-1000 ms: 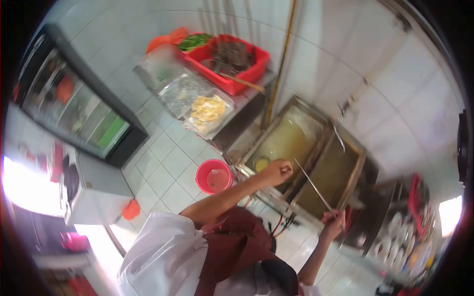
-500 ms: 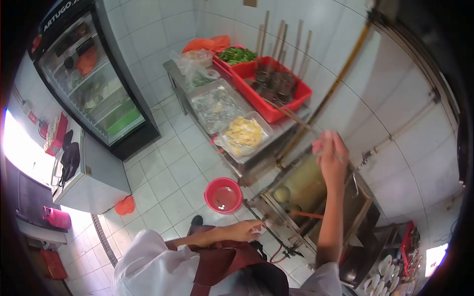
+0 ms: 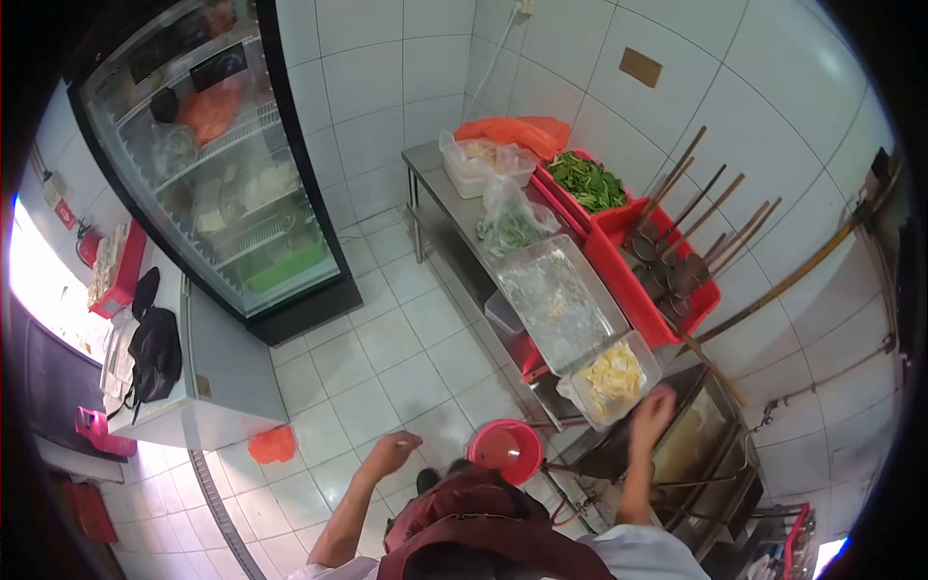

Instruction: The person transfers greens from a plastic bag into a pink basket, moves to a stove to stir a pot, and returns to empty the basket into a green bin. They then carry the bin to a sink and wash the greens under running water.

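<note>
A clear plastic tray of pale yellow food (image 3: 611, 377) sits uncovered at the near end of the steel worktop (image 3: 447, 208), tilted slightly over its edge, just beside a larger foil-lined tray (image 3: 559, 302) and above the red bucket (image 3: 505, 450) on the floor.

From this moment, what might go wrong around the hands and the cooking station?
1. The right hand hangs above the vat of hot-looking liquid, beside the tray of yellow noodles; a splash might burn it.
2. The red bucket stands on the floor near the person's feet; a step might tip it.
3. The left hand is out over the floor, away from any support.
</note>
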